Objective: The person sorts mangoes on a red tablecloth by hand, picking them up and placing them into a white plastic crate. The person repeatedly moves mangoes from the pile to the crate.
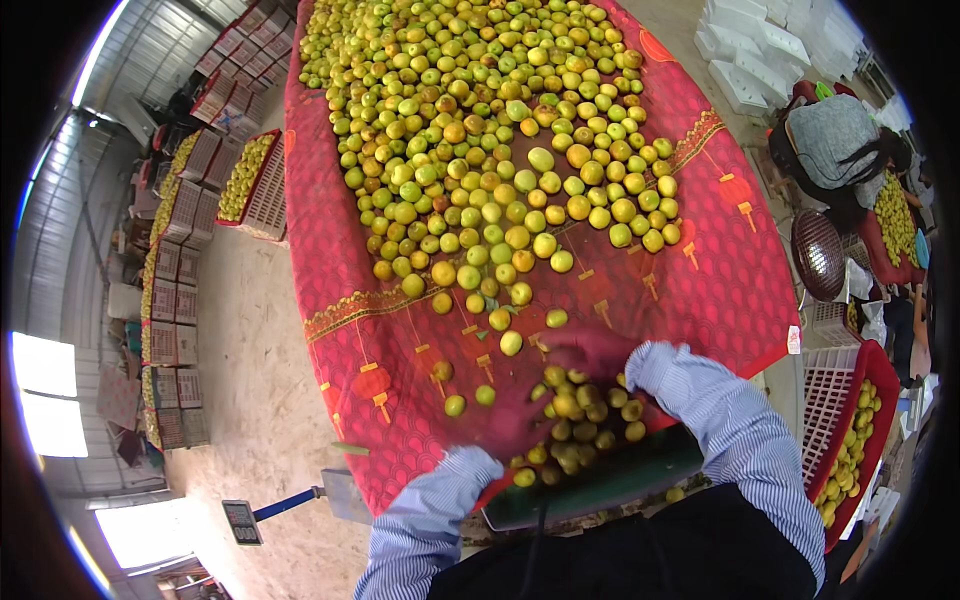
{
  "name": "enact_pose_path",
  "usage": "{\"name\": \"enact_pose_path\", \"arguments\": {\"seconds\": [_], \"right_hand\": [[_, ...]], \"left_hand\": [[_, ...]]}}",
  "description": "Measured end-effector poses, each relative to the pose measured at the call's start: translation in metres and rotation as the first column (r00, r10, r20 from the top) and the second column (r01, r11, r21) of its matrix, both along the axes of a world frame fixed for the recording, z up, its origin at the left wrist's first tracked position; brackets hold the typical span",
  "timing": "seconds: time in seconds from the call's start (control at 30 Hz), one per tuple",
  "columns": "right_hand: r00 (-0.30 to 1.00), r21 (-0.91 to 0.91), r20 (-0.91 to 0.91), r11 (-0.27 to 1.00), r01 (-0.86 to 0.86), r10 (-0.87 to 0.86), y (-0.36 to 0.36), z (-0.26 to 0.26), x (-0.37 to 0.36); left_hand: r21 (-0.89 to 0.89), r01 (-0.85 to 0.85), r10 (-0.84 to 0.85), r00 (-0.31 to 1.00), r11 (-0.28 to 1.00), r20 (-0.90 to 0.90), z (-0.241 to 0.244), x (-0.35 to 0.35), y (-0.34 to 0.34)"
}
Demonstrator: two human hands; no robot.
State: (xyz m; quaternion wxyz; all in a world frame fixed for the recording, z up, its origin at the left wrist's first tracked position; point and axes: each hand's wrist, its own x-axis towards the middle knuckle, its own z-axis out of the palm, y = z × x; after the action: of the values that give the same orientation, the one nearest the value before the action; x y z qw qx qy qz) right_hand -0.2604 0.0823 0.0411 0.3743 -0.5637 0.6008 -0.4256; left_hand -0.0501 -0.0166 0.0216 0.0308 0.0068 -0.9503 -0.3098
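Note:
Many round yellow-green fruits [450,180], some tinged orange, lie heaped on a cloth [360,300] printed with red lanterns and gold bands. At its near edge, my left hand [514,421] is low over the cloth, fingers spread beside a cluster of fruits [581,412]. On the far right side of that cluster is my right hand [589,349], its fingers stretched leftward. Both hands are blurred, and some fruits are hidden under them. Below the cluster, several fruits are at the edge over a dark green tray [607,484], partly hidden by my dark apron.
Slatted crates [255,180] of fruit line the left side. A scale display [242,523] stands on a blue post at lower left. A red-lined crate [847,442] sits close on the right, near a person [832,142]. White foam boxes [750,60] are stacked behind.

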Motion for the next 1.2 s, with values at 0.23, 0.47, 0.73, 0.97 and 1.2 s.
{"name": "enact_pose_path", "arguments": {"seconds": [0.23,0.47,0.73,0.97,1.2], "right_hand": [[0.649,-0.167,-0.652,0.91,0.38,-0.391,-0.175,-0.009,-0.086],[0.69,0.117,-0.723,0.976,0.184,-0.044,-0.17,-0.029,-0.036],[0.412,-0.413,0.137,0.327,0.85,-0.901,-0.031,-0.023,-0.197],[0.34,-0.236,0.439,0.258,0.937,-0.832,-0.014,-0.065,-0.3],[0.659,-0.061,0.33,0.682,0.729,-0.675,-0.071,-0.051,-0.298]], "left_hand": [[0.236,0.178,-0.194,0.98,0.955,0.046,0.024,0.009,0.048],[0.022,-0.468,0.457,0.851,0.883,-0.259,0.045,-0.03,-0.1],[0.477,-0.708,0.847,0.499,0.521,-0.184,-0.008,-0.073,-0.261],[0.694,-0.53,0.851,0.465,0.487,-0.242,-0.02,-0.126,-0.295],[0.958,-0.247,0.771,0.635,0.148,0.045,-0.019,-0.155,-0.318]]}}
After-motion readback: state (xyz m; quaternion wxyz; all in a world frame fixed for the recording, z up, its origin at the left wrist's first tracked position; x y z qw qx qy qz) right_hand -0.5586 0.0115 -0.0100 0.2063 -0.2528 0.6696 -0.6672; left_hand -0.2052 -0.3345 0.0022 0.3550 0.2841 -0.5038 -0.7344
